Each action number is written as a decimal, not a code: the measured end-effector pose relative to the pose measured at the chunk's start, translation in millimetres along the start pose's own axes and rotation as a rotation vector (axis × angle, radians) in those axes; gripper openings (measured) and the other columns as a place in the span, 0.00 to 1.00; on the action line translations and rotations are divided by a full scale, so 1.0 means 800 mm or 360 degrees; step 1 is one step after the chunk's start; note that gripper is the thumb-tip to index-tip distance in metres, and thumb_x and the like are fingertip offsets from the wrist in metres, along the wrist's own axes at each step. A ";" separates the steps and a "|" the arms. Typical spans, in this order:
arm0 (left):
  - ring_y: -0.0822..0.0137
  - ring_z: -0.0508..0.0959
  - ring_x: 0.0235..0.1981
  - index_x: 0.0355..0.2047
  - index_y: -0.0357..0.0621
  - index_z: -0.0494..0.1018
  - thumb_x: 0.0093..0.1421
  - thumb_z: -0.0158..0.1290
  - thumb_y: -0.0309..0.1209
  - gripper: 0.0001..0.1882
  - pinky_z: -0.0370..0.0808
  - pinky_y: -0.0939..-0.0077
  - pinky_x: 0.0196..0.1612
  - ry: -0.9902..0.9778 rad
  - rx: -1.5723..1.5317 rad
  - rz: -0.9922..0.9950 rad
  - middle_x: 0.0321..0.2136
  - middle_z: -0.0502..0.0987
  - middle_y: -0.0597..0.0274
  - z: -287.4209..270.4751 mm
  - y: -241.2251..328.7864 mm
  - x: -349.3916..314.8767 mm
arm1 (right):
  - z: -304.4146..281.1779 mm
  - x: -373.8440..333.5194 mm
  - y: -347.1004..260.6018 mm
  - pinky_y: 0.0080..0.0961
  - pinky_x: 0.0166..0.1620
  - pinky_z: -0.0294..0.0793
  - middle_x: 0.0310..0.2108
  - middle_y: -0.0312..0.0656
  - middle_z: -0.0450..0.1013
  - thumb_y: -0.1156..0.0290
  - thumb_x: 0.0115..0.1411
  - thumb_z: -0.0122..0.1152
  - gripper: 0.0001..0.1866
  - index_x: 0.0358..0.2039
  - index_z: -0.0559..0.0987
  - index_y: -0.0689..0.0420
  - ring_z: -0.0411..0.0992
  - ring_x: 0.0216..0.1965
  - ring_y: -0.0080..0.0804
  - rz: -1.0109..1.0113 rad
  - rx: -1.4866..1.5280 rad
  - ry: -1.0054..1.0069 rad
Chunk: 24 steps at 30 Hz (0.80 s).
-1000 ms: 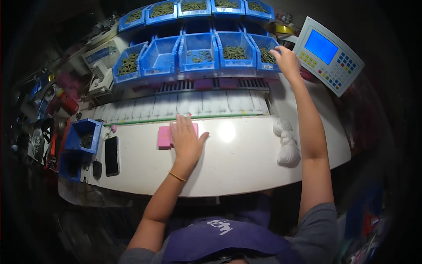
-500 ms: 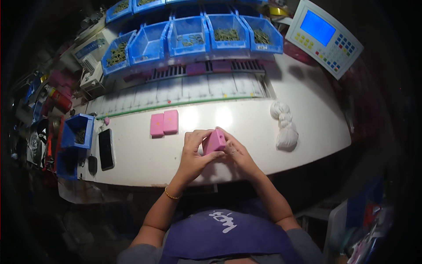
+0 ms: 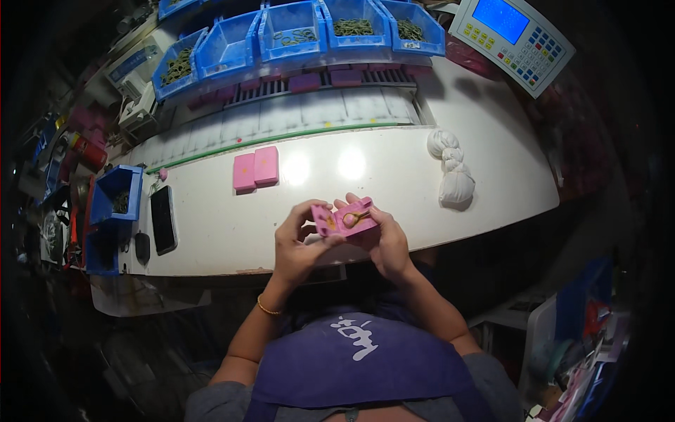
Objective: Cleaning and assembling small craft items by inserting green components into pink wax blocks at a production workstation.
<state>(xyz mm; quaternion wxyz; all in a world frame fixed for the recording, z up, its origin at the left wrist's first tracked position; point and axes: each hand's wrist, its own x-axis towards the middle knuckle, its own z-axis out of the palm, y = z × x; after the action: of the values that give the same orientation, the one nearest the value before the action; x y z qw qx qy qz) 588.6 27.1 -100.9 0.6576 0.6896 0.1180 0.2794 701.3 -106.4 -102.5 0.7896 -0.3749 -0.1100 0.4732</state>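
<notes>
Over the front of the white table, a pink block that looks like a two-part mould is parted in my hands. My left hand [image 3: 297, 239] is closed on the left half [image 3: 322, 224], gripping it between thumb and fingers. The right half [image 3: 365, 224] rests in my right hand [image 3: 391, 243], whose thumb presses its edge. A golden-brown ring-shaped piece [image 3: 349, 221] with a short stem lies on the inner face of the right half. Farther left, two shut pink blocks [image 3: 255, 169] lie side by side on the table.
Blue bins [image 3: 294, 35] with small green-brown pieces line the back. A white bundle [image 3: 455, 169] lies at right, below a keypad panel with blue screen [image 3: 512, 43]. A phone [image 3: 163, 221] and more blue bins [image 3: 116, 193] are at left; a green strip [image 3: 281, 138] crosses behind.
The pink block, closed half a second ago, is now opened into two halves, showing the golden-brown piece inside. My view has tilted, so the table sits higher in the picture.
</notes>
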 end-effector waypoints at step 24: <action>0.67 0.76 0.16 0.47 0.32 0.67 0.70 0.31 0.58 0.35 0.75 0.76 0.19 0.0576 -0.0534 -0.0397 0.32 0.78 0.44 0.019 0.008 0.018 | 0.005 0.006 -0.007 0.26 0.21 0.67 0.19 0.37 0.72 0.69 0.52 0.70 0.12 0.38 0.81 0.57 0.70 0.18 0.30 -0.1697 -0.2277 0.0178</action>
<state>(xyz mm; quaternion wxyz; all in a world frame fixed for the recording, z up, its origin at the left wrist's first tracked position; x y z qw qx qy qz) 607.2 20.9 -91.0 0.7602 0.4899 0.2697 0.3306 705.6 -101.8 -96.4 0.4861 -0.6994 -0.4998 -0.1576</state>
